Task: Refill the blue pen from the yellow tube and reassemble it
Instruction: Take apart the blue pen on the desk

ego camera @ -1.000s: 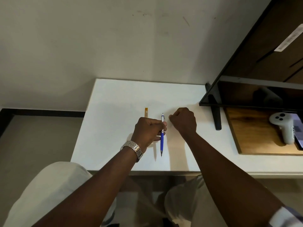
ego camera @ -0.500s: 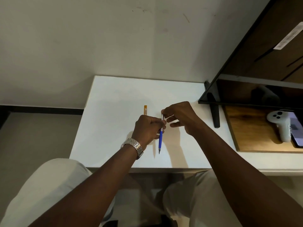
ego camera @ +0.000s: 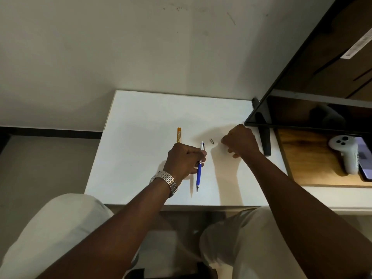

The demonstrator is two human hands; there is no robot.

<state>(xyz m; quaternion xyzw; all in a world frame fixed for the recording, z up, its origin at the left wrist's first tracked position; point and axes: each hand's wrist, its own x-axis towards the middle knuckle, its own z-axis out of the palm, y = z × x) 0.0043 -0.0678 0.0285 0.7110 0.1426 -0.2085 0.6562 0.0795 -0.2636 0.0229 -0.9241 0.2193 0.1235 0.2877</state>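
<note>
My left hand (ego camera: 184, 159) grips the blue pen (ego camera: 199, 171) around its middle, tip pointing toward me and its silver top end away, above the white table (ego camera: 141, 158). A small dark metal cap (ego camera: 211, 141) lies on the table just right of the pen's top. My right hand (ego camera: 240, 141) rests further right of the cap with fingers curled loosely and nothing visible in it. The yellow tube (ego camera: 178, 134) lies flat on the table just beyond my left hand.
A black monitor (ego camera: 302, 109) on a dark stand (ego camera: 265, 141) overhangs the table's right side. Behind it on a wooden board (ego camera: 306, 164) sit a white game controller (ego camera: 347, 154) and a phone (ego camera: 365, 162). My knees are below the table's near edge.
My right hand pinched the pen's top end, drew the small cap off, and moved right; the cap now lies on the table. My left hand kept holding the pen.
</note>
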